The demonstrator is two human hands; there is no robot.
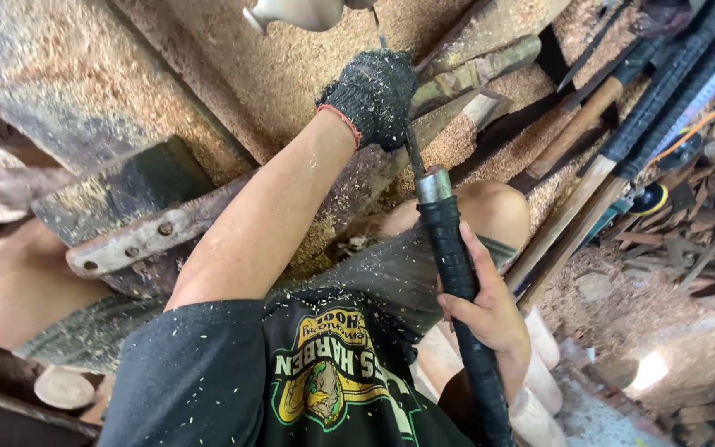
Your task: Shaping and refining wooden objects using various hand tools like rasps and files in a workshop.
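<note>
Chisel runs between gloved left hand gripping its shaft and right hand clenching its handle.

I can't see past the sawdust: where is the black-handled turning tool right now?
In the head view, centre-right: the black-handled turning tool runs up from the bare right hand to the gloved left hand, above the person's knee.

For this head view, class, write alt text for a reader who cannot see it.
A gloved left hand steadies the metal shaft of a long turning tool while the bare right hand grips its black-wrapped handle, above sawdust-covered wood.
</note>
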